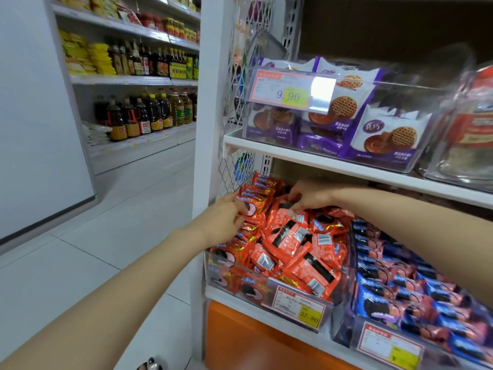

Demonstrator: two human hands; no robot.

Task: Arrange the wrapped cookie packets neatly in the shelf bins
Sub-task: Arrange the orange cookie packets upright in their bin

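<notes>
At upper left, bottles line far shelves; at centre the left hand curls its fingers round an upright red packet in the row along the left side of the clear bin. Just right of it the right hand reaches under the upper shelf, bent fingertips pinching a second red packet atop the loose heap in the bin's middle. Blue packets stand in tidy rows at lower right, and purple packets fill the upper right
</notes>
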